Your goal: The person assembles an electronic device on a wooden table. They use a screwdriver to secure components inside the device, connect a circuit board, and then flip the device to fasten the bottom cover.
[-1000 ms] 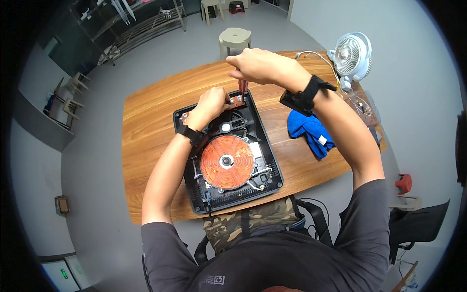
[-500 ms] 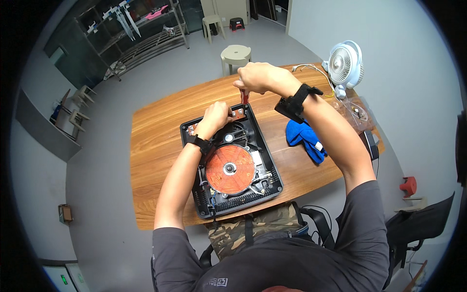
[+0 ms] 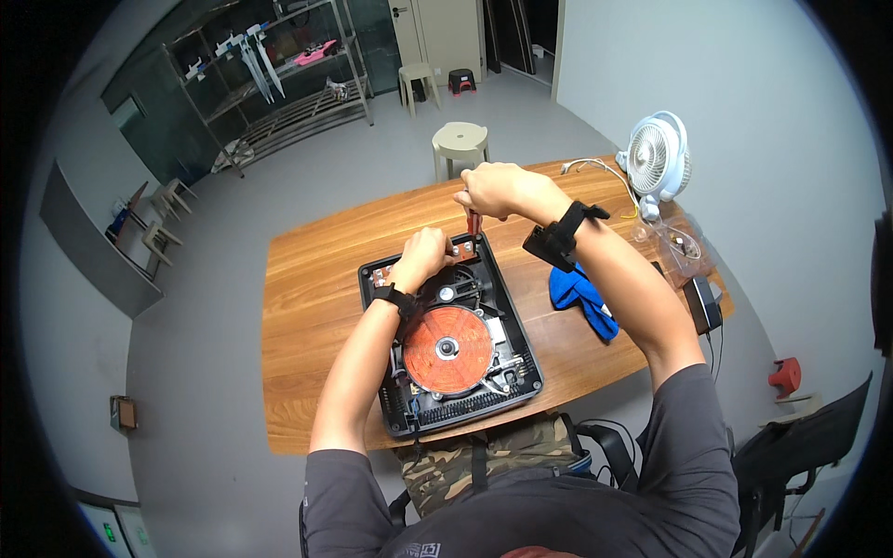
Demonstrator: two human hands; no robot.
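Wood-topped counter (image 3: 312,316) carries an opened black appliance (image 3: 474,406), spread beneath and nearside of both hands. Right hand (image 3: 498,191) closed around a red screwdriver (image 3: 474,224), which points down below it. Left hand (image 3: 425,253) at the brown strip (image 3: 464,251); grip cannot be determined. Blue cloth (image 3: 581,299) lies nearside and right of right hand.
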